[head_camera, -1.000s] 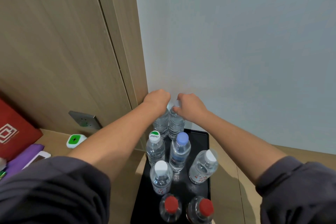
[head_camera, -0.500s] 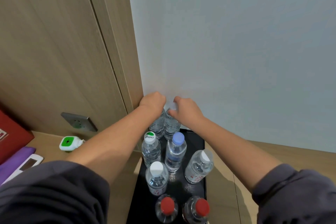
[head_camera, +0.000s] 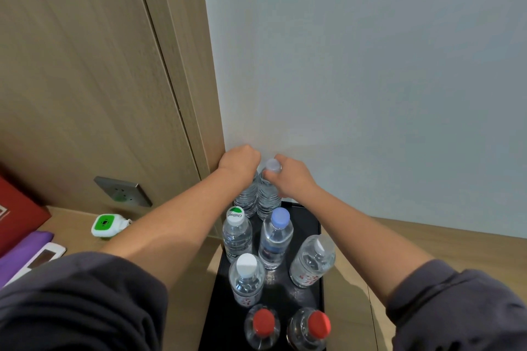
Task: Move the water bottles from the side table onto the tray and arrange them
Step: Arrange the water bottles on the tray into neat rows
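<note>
A black tray holds several clear water bottles in rows. At its far end, against the wall, stand two ribbed bottles side by side. My left hand grips the top of the left ribbed bottle and hides its cap. My right hand holds the neck of the right ribbed bottle, whose pale cap shows above my fingers. Nearer me stand a green-capped bottle, a blue-capped one, two white-capped ones and two red-capped ones.
The tray lies on a wooden surface below a pale wall. A wooden door panel with a wall socket is on the left. A green-and-white plug device, purple cloth and red box lie at left.
The view has shifted slightly. My right hand has slid lower on its bottle, so the pale cap now shows. Both hands stay at the two far bottles.
</note>
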Tool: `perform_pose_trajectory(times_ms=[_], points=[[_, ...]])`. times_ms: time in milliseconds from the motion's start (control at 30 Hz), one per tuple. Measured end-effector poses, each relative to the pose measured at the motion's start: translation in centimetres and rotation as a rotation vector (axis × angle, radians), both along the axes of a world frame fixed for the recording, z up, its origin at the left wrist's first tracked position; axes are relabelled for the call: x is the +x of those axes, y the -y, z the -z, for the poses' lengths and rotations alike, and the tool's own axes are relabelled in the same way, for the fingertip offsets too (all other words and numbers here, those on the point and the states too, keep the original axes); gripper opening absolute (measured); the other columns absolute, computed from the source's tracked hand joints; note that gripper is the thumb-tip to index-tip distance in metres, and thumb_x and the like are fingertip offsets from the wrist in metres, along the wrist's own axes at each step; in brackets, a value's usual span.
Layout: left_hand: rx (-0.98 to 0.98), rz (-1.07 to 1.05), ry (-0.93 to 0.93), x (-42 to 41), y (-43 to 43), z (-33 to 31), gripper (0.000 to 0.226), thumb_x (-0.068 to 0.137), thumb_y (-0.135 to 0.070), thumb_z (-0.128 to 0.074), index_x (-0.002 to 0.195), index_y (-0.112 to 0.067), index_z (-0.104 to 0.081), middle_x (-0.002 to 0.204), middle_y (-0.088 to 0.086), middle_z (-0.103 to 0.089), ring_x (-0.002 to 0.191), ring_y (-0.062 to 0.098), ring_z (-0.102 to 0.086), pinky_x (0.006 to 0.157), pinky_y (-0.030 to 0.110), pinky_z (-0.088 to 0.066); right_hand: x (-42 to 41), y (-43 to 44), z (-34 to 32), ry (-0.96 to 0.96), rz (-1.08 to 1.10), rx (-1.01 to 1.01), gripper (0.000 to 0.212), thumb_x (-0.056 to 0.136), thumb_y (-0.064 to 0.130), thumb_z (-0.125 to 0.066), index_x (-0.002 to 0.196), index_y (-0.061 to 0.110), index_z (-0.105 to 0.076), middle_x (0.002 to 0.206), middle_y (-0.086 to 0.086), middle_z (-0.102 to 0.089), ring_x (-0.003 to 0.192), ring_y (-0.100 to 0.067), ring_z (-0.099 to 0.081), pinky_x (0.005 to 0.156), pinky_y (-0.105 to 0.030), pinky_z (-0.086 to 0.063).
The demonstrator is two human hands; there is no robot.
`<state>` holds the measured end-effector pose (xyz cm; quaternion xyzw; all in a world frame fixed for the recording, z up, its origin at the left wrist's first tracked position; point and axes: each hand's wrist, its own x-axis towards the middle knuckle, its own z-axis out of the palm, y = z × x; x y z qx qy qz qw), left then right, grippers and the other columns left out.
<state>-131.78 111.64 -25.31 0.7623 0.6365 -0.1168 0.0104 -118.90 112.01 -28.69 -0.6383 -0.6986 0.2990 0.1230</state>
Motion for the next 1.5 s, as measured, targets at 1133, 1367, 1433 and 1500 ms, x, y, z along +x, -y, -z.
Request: perform_pose_trajectory(times_ms=[1133,1367,1433,1500], points=[[-0.173,0.046,0.385,-2.6,9.3,2.5,0.045,0.098,-0.038,-0.048,0.134,-0.011,-0.042,0.131,0.010,-0.044,0.113,0.029,-0.054,0.094,0.041,-0.044,5.1,9.0,-2.9,0.238,-0.349,-0.079,0.049,0.087,0.044,-0.064,0.130,0.024,-0.051,0.098,-0.002,-0.067,0.094,-0.023,-0.062,0.084,-0.039,-0.052],[-0.277,0.107,0.380,-3.6,9.2,2.9,0.028,0.101,-0.038,-0.039,0.116,-0.016,-0.046,0.114,0.007,-0.049,0.101,0.026,-0.053,0.091,0.044,-0.044,2.6,9.1,-2.5,0.430,-0.382,0.040,0.038,0.091,0.043,-0.058,0.116,0.015,-0.051,0.105,-0.010,-0.062,0.096,-0.031,-0.060,0.069,-0.032,-0.040],[-0.265,0.114,0.390,-3.7,9.4,3.2,0.027,0.101,-0.037,-0.039,0.114,-0.015,-0.046,0.113,0.008,-0.047,0.098,0.028,-0.053,0.090,0.045,-0.044,2.4,9.1,-2.6,0.421,-0.392,0.058,0.037,0.091,0.039,-0.059,0.119,0.014,-0.052,0.106,-0.011,-0.064,0.097,-0.031,-0.060,0.069,-0.032,-0.041],[-0.264,0.115,0.399,-3.8,9.4,3.4,0.024,0.101,-0.036,-0.040,0.111,-0.015,-0.045,0.111,0.008,-0.046,0.096,0.028,-0.053,0.089,0.045,-0.044,2.6,8.8,-3.0,0.415,-0.411,0.059,0.035,0.091,0.033,-0.059,0.121,0.015,-0.052,0.108,-0.013,-0.065,0.099,-0.032,-0.060,0.072,-0.033,-0.043]])
